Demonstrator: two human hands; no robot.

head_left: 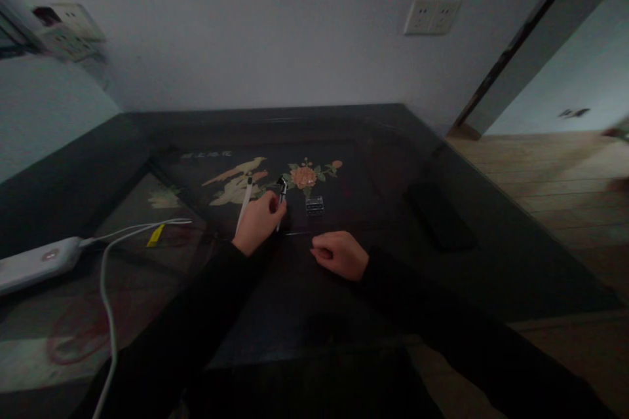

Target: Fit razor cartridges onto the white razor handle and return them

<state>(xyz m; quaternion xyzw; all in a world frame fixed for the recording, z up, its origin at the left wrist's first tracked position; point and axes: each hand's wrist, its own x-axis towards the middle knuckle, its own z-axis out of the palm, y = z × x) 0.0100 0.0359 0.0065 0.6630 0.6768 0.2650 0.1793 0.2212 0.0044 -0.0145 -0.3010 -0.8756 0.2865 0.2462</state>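
Observation:
My left hand (259, 219) is closed in a pinch around a slim silver-and-black razor (282, 190), whose angled dark head points up and away from me. A white stick (244, 201) with a dark tip lies on the table beside this hand, its lower end hidden by the hand. Just right of the razor sits a small clear case (314, 205) with dark rows inside. My right hand (341, 255) rests on the dark tabletop in a loose fist, nearer to me than the case. Nothing shows between its curled fingers.
The glossy dark table (314, 314) bears a bird-and-flower picture (303, 177). A black phone-like slab (439, 216) lies to the right. On the left are a white power strip (42, 263), a looping white cable (105, 294) and a yellow tag (156, 236). A wall socket (432, 18) is behind.

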